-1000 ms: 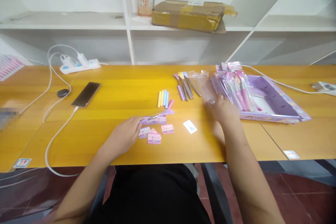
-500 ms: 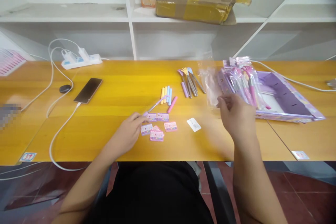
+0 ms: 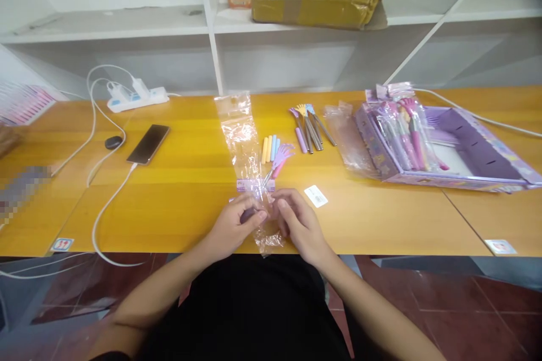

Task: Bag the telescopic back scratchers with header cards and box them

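Note:
My left hand (image 3: 237,224) is closed around the purple handle of a telescopic back scratcher (image 3: 283,152), whose hand-shaped head points away from me. A long clear plastic bag (image 3: 241,138) lies across the table in front of me. My right hand (image 3: 300,227) pinches the bag's side close to my left fingertips. Small printed cards (image 3: 243,185) lie partly hidden under the bag and my hands. Yellow and blue handle sleeves (image 3: 270,148) and a pink sleeve (image 3: 278,170) sit just beyond. To the right is a white label card (image 3: 315,196).
Further back lie several back scratchers (image 3: 311,130) beside more clear bags (image 3: 349,138). A purple box (image 3: 453,185) at right carries bagged scratchers (image 3: 406,135). At left are a phone (image 3: 148,145), cables and a power strip (image 3: 138,100). A taped carton (image 3: 317,3) rests on the shelf.
My right hand has come from the bag pile at right to the middle, bringing a clear bag. My left hand has shifted right with the back scratcher, and the hands are now close together.

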Motion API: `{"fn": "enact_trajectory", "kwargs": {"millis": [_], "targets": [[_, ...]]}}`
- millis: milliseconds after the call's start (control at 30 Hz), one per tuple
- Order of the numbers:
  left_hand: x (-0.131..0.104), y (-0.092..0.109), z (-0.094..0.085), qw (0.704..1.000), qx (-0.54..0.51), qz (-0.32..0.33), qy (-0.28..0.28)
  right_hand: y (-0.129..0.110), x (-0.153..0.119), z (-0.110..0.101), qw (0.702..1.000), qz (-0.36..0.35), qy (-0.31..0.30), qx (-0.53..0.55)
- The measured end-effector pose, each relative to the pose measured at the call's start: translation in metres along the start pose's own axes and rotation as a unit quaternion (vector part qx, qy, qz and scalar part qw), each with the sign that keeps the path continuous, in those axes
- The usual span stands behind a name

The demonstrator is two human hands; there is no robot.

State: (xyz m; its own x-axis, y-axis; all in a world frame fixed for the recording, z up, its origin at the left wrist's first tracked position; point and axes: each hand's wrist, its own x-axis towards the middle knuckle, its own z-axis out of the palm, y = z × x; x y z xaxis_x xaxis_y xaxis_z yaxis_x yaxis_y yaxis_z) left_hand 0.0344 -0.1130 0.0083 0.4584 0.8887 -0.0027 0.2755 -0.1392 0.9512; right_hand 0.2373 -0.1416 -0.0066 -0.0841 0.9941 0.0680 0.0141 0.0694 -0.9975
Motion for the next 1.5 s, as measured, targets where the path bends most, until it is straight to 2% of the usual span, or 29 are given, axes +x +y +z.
{"fn": "enact_trajectory", "kwargs": {"millis": [133,233,333,433,500,567,633,733,933,1133,1300,1500], "targets": [[-0.001,0.004,0.002,0.998,-0.033,0.009,-0.061,0.011,0.009,0.008,1.0,0.0,-0.02,0.01],[-0.001,0.004,0.003,0.996,-0.057,0.004,-0.065,0.016,0.012,0.006,1.0,0.005,-0.007,0.008],[0.0,-0.003,0.001,0.991,-0.129,-0.032,0.001,0.017,0.011,-0.006,0.995,-0.037,0.085,0.046],[0.001,-0.009,-0.006,0.961,-0.252,-0.059,0.102,0.007,0.006,-0.025,0.982,-0.1,0.147,0.069],[0.003,-0.009,-0.012,0.935,-0.31,-0.042,0.165,-0.005,-0.002,-0.036,0.984,-0.13,0.119,0.004],[0.004,-0.005,-0.018,0.914,-0.348,-0.017,0.208,-0.015,-0.01,-0.042,0.979,-0.151,0.048,-0.125],[0.005,-0.001,-0.024,0.899,-0.369,0.0,0.236,-0.019,-0.018,-0.042,0.947,-0.187,-0.018,-0.26],[0.006,0.002,-0.029,0.883,-0.388,0.008,0.265,-0.013,-0.024,-0.038,0.893,-0.247,-0.052,-0.372],[0.009,-0.003,-0.031,0.871,-0.42,-0.014,0.254,0.009,-0.02,-0.037,0.861,-0.269,-0.04,-0.429],[0.01,-0.003,-0.026,0.877,-0.411,-0.024,0.247,0.014,-0.016,-0.036,0.869,-0.274,-0.044,-0.41],[0.011,-0.003,-0.021,0.88,-0.414,-0.035,0.233,0.017,-0.017,-0.032,0.855,-0.301,-0.027,-0.421],[0.01,0.0,-0.018,0.875,-0.427,-0.036,0.226,0.019,-0.017,-0.033,0.874,-0.275,-0.02,-0.401]]}}
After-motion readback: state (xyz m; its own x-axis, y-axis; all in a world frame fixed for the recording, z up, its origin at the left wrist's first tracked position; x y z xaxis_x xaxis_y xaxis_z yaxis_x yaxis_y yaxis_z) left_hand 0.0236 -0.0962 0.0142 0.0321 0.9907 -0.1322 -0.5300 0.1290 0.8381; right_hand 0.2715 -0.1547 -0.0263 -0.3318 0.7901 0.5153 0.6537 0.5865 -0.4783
